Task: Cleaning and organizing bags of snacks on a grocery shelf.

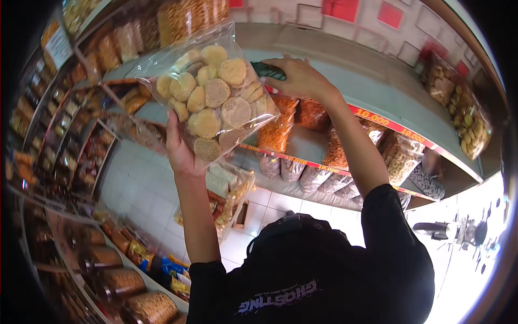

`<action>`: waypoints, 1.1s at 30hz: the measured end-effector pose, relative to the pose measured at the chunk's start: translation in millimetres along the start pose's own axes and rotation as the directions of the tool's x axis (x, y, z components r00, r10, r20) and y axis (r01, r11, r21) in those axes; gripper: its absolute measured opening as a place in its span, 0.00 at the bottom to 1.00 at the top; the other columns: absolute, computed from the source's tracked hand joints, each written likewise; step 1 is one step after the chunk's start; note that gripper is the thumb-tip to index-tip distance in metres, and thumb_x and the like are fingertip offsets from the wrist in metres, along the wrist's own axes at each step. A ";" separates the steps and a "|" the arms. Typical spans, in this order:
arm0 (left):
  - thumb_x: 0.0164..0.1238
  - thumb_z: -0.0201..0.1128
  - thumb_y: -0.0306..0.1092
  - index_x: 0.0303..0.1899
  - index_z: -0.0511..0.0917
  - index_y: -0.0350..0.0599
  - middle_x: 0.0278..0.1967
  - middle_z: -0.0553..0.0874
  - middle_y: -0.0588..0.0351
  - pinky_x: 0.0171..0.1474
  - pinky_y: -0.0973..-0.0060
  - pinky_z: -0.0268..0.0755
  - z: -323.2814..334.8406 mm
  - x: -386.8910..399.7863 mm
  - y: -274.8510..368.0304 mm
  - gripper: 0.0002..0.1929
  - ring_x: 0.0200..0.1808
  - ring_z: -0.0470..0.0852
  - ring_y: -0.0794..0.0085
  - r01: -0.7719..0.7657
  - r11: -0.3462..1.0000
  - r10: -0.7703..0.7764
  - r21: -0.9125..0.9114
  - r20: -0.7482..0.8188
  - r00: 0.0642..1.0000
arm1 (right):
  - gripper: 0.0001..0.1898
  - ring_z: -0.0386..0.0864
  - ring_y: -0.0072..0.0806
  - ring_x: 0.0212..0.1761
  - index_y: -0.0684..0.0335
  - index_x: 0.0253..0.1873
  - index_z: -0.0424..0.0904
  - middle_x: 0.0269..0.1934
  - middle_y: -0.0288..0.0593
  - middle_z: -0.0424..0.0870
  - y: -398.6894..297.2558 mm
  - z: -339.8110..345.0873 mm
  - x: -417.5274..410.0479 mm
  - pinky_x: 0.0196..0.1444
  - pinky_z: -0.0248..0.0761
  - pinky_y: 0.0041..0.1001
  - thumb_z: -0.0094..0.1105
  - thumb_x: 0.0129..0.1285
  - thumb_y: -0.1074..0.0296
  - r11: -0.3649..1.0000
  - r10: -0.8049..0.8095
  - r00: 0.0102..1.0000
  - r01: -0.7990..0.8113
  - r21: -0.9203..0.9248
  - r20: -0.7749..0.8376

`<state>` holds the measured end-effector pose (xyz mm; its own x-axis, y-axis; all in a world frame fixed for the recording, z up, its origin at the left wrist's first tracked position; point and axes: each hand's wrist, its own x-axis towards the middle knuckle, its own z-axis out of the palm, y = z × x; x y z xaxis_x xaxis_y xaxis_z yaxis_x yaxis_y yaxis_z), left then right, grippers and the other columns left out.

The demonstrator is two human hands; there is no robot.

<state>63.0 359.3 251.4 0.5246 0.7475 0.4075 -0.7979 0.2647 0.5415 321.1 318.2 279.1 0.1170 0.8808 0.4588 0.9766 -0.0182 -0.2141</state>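
My left hand (pixel 183 152) holds up a clear plastic bag (pixel 218 95) of round, pale yellow-brown biscuits or crackers, gripping its lower left side. The bag is tilted and hides part of the shelves behind it. My right hand (pixel 301 79) is on the right of the bag, over the grey upper shelf (pixel 364 91). Its fingers close around a dark green object (pixel 269 71), perhaps a cloth or brush, partly covered by the hand. A small red and white patch shows under that hand; what it belongs to cannot be made out.
Bags of orange snacks (pixel 279 121) stand on the shelf below, behind a red price strip (pixel 372 116). Filled bags (pixel 469 117) lean at the upper shelf's right end. A basket of packets (pixel 226 194) sits on the tiled floor. Jars (pixel 151 305) line the lower left; a motorcycle (pixel 457 231) stands outside.
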 end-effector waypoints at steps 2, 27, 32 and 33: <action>0.75 0.44 0.50 0.69 0.56 0.45 0.68 0.64 0.51 0.69 0.56 0.57 19.5 17.6 -13.3 0.28 0.68 0.63 0.58 0.047 0.999 -0.047 0.016 0.027 0.999 | 0.24 0.73 0.40 0.60 0.58 0.60 0.76 0.55 0.51 0.78 19.1 -23.3 -4.2 0.61 0.64 0.36 0.52 0.65 0.48 0.947 0.024 0.999 -0.010 0.322 -0.041; 0.58 0.66 0.42 0.62 0.66 0.42 0.54 0.78 0.53 0.57 0.71 0.70 357.8 149.4 -479.5 0.31 0.55 0.77 0.68 -0.021 0.720 -0.345 0.694 0.384 0.856 | 0.27 0.80 0.30 0.49 0.64 0.64 0.63 0.54 0.45 0.77 349.8 -275.3 -259.5 0.52 0.74 0.30 0.57 0.61 0.65 0.306 0.714 0.698 -0.233 0.923 -0.060; 0.62 0.62 0.42 0.70 0.49 0.45 0.66 0.63 0.48 0.67 0.70 0.57 364.0 140.9 -550.3 0.39 0.69 0.60 0.59 -0.302 0.694 -0.103 0.653 0.506 0.856 | 0.27 0.77 0.38 0.55 0.64 0.63 0.67 0.50 0.46 0.79 457.2 -224.8 -265.8 0.56 0.71 0.32 0.57 0.58 0.66 0.679 0.661 0.569 -0.176 0.713 -0.489; 0.62 0.62 0.42 0.70 0.49 0.45 0.66 0.63 0.48 0.67 0.70 0.57 365.2 141.0 -555.9 0.39 0.69 0.60 0.59 -0.292 0.685 -0.110 0.667 0.492 0.864 | 0.27 0.77 0.38 0.55 0.64 0.63 0.67 0.50 0.46 0.79 457.3 -227.7 -264.1 0.56 0.71 0.32 0.57 0.58 0.66 0.667 0.668 0.576 -0.179 0.724 -0.472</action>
<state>689.0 95.1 276.4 0.6870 0.3167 0.6540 -0.5023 -0.4433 0.7424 777.8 -30.5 256.4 0.8045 0.2713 0.5284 0.4996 0.1722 -0.8490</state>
